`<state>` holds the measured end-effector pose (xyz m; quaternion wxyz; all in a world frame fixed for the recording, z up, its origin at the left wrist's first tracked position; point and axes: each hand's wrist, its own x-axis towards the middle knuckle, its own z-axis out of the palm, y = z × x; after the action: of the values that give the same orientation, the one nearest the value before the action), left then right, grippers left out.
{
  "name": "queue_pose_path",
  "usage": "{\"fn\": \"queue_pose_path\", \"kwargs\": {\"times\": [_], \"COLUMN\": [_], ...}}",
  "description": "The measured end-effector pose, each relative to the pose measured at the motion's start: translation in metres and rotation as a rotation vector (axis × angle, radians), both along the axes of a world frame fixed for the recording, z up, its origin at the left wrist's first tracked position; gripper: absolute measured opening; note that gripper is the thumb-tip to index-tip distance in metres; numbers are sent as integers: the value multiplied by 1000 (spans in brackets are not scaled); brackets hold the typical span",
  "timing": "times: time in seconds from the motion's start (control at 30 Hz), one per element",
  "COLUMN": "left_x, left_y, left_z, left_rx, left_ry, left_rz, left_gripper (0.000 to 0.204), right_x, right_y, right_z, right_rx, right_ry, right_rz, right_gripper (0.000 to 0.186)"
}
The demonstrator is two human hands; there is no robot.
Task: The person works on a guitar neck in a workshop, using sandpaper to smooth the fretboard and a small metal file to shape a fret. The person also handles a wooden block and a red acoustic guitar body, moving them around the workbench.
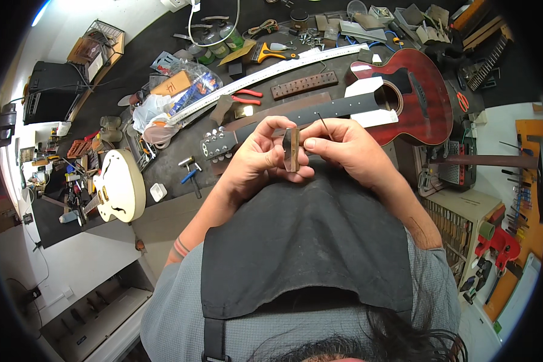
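Observation:
In front of my chest, my left hand (264, 148) grips a small flat block (292, 151) between thumb and fingers. The block is held upright, with a brown edge and a darker, shiny side face. Close beside it, my right hand (342, 143) is closed around a thin dark rod (324, 125) that pokes up past the fingers; its exact kind is unclear. The right fingertips meet the block's right edge. Beyond both hands lies a dark red acoustic guitar (433, 117), its dark fretboard (311, 113) running left to a headstock (218, 143) with tuning pegs.
A long white straightedge (253, 78), red-handled pliers (247, 96) and a drilled wooden block (304, 84) lie past the guitar neck. On the left are a small hammer (190, 175) and a cream guitar body (122, 186). Tools hang on the right wall panel (530, 145).

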<state>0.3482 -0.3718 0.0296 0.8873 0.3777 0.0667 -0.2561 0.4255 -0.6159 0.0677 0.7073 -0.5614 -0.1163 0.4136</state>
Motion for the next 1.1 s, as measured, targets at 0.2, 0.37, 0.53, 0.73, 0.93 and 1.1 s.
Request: {"fn": "queue_pose_path", "kwargs": {"times": [0.2,0.37,0.53,0.73,0.93,1.1], "left_x": [1,2,2,5,6,5], "left_y": [-1,-2,-6,-10,-13,-16], "left_z": [3,3,8,6,7,10], "left_rx": [12,43,104,143,107,102], "left_ry": [37,-11,-146,-279,-312,-304], "left_rz": [54,116,185,230,276,276], "left_gripper": [73,70,65,61,51,50], "right_x": [2,0,-8,-9,-9,-9], "right_y": [-5,-13,-18,-21,-16,-15], "right_z": [-9,-6,10,30,33,33], "right_rx": [-32,-93,-420,-504,-548,-553], "right_ry": [49,-188,-783,-1196,-1407,-1415], "right_rz": [-31,-109,-178,-121,-78,-71], "right_gripper": [23,16,14,12,16,16]}}
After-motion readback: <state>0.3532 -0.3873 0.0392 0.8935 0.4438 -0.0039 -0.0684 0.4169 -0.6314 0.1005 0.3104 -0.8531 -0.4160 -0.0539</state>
